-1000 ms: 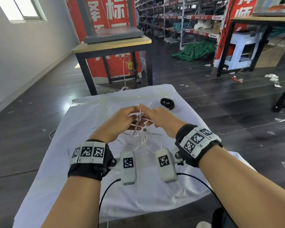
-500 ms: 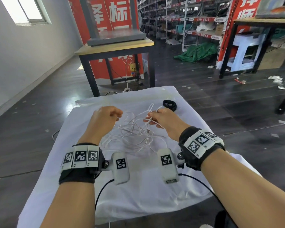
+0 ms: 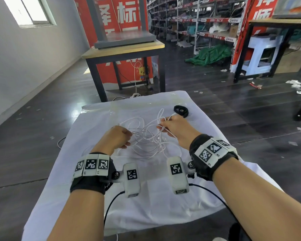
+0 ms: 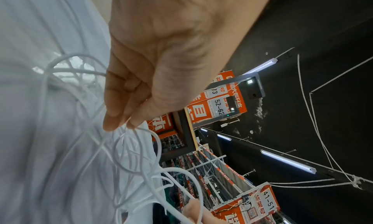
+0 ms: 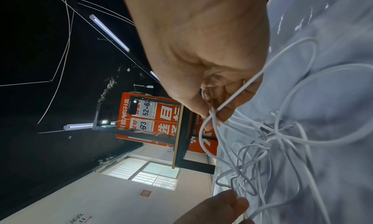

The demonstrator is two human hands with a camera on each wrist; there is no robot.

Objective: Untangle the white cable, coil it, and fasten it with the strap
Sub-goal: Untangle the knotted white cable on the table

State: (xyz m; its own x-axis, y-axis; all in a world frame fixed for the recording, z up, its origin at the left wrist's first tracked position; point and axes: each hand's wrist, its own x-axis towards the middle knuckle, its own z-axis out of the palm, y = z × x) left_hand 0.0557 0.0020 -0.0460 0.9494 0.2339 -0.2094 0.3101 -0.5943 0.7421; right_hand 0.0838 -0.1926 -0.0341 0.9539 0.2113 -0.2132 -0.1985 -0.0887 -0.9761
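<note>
Nearest to the camera, two bare forearms with black wrist bands are seen above a table covered with a white cloth [image 3: 80, 197]. A little further out, the left hand [image 3: 117, 137] is held above the cloth with its fingers curled. A few strands of the thin white tangled cable [image 3: 146, 141] are pinched between its thumb and fingertips [image 4: 113, 120], as is shown in the left wrist view. From there the loose loops are spread to the right, and some are lying on the cloth between the two hands. On the other side of the tangle, the right hand [image 3: 176, 128] is closed around more strands, which are gripped between its thumb and curled fingers [image 5: 228, 114]. One loop is seen sticking up past this hand. Just beyond the right hand, a small black strap rolled into a ring [image 3: 181, 110] is lying on the cloth, apart from the cable.
</note>
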